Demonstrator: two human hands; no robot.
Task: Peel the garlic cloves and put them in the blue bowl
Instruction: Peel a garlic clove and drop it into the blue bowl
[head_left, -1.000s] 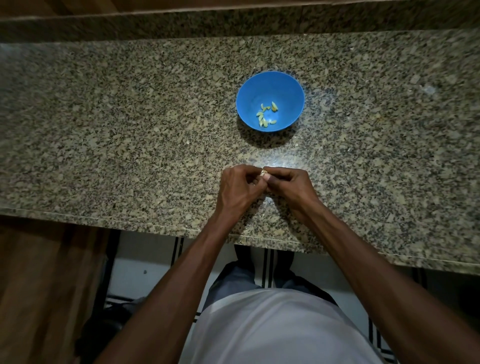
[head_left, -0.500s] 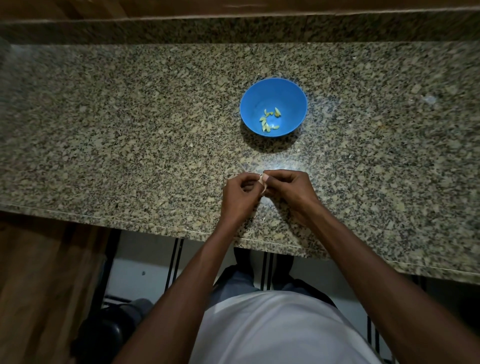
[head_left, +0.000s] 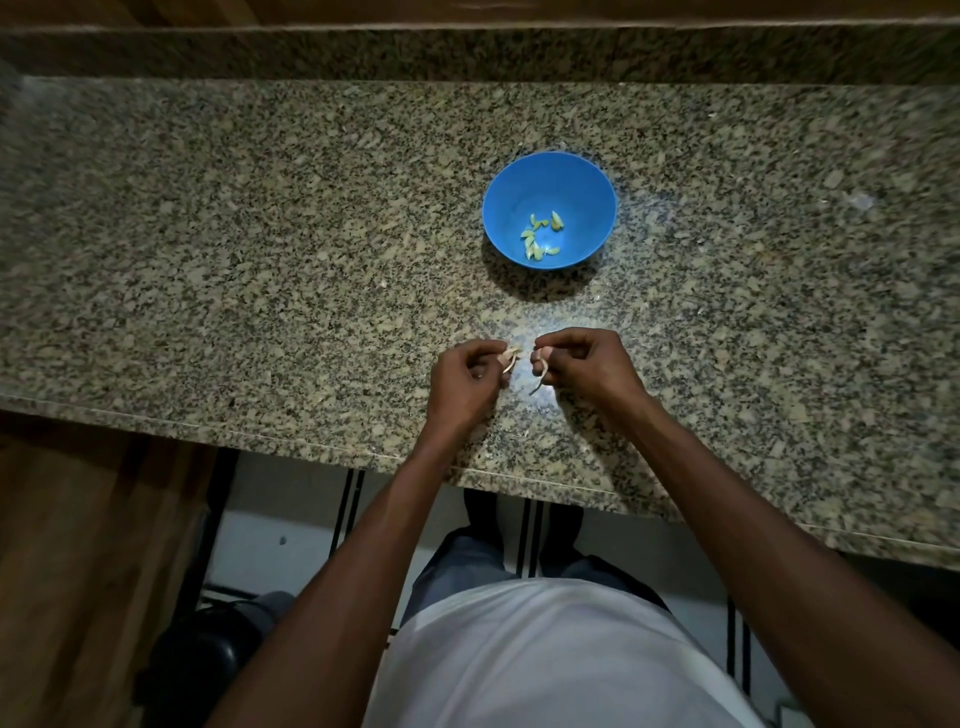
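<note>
Left hand: the left hand (head_left: 467, 379) hovered over the near part of the granite counter (head_left: 234, 260), knuckles up, fingers curled inward, thumb and fingertips pinching a garlic clove (head_left: 508, 357) with a loose bit of skin hanging from it.
Right hand: the right hand (head_left: 587, 366) was held just beside the left, apart from it by a small gap, fingers curled, thumb and forefinger pinching a strip of peel (head_left: 540, 376) that dangled down toward the counter.
Arms: both forearms reached forward from the bottom of the view and converged over the counter's front edge; wrists were bent slightly inward, toward each other.
Grip state: both hands were closed in a pinch, the left on the clove, the right on the torn skin.
Blue bowl: the blue bowl (head_left: 519, 182) stood upright on the counter, farther from the person than the hands and well apart from them, a little to the right of centre.
Peeled cloves: several pale yellow-green peeled cloves (head_left: 540, 236) lay scattered on the bowl's bottom.
Person: a white shirt (head_left: 545, 660) filled the lower middle of the view, with dark trousers and a tiled floor below the counter edge.
</note>
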